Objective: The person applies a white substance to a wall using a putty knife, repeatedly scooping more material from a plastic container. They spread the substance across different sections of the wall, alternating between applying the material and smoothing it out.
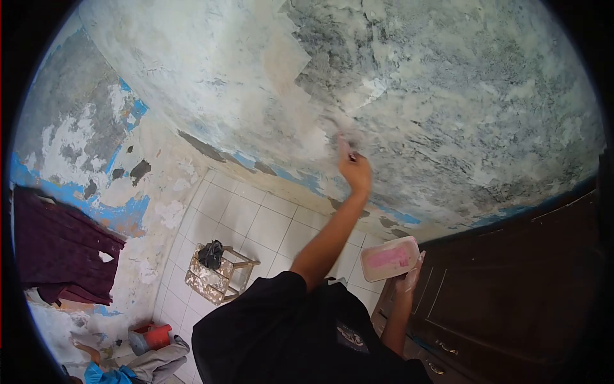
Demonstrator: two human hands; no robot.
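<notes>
My left hand point(355, 171) reaches up to the wall point(441, 128), its fingers closed around what looks like a putty knife point(339, 125). The tool is smeared by motion, and its blade meets the wall at the edge of a pale, smoothed coat point(281, 96). Dark, rough patches lie to the right of that coat. Lower on the right, my right hand point(410, 276) grips a shallow plastic tray point(369, 267) by its near side. Pink paste point(390, 256) is spread across the tray's inside. Whitish smears mark my right fingers.
A paint-spattered wooden stool point(208, 281) with a crumpled black bag point(211, 255) stands on white floor tiles point(246, 214). Dark wooden furniture point(505, 288) with metal handles borders the right. A purple garment point(64, 249) hangs at left, above a red-and-grey bucket point(150, 338) and piled cloth point(157, 365).
</notes>
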